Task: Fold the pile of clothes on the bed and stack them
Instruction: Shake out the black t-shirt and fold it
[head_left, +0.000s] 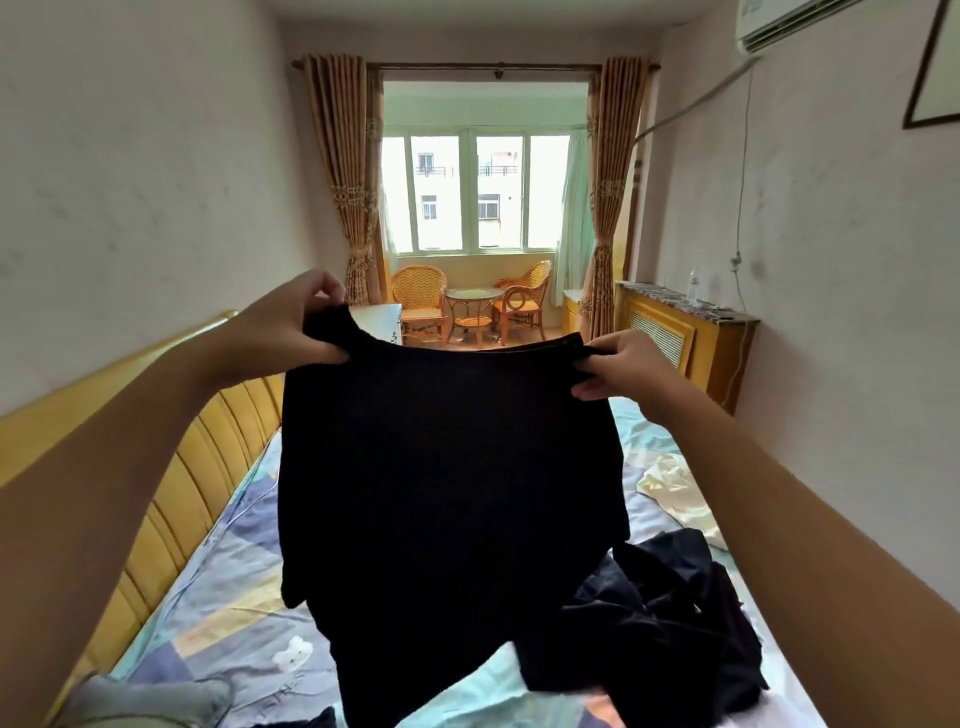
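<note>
Daylight from far window, panes blown out white. Room evenly, softly lit; walls dimmer. Black garment backlit, fabric detail lost in shadow. Wide-angle bending stretches forearms and walls at edges. Slight softness overall.

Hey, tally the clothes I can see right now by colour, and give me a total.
Black, held up by the left hand and right hand: 1 garment
Dark, crumpled on the bed: 1 heap, pieces uncountable
Cream: 1
Grey: 1
Total: 4
</note>
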